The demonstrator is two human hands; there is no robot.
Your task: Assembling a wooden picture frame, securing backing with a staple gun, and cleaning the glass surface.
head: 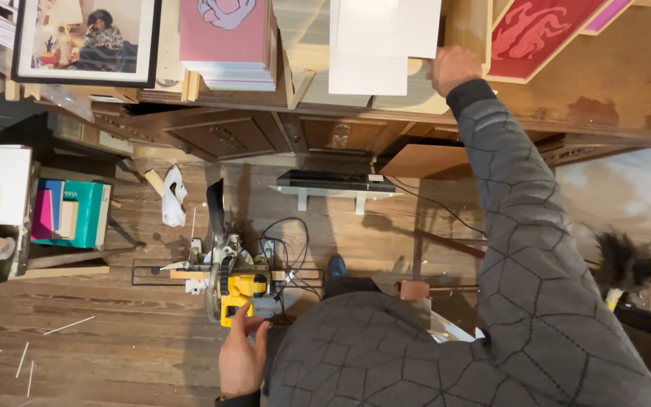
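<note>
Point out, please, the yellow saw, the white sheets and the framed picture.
Yellow saw (236, 290): head view, on its yellow housing.
White sheets (382, 38): head view, middle of the top sheet.
Framed picture (88, 39): head view, centre of the image inside the black frame.

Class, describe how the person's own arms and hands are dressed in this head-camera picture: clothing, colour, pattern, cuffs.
Both arms wear a dark grey quilted top stitched in a hexagon-like line pattern. The right sleeve ends in a plain black ribbed cuff at the wrist. The right hand and left hand are bare: no gloves, rings or watch visible.
</note>
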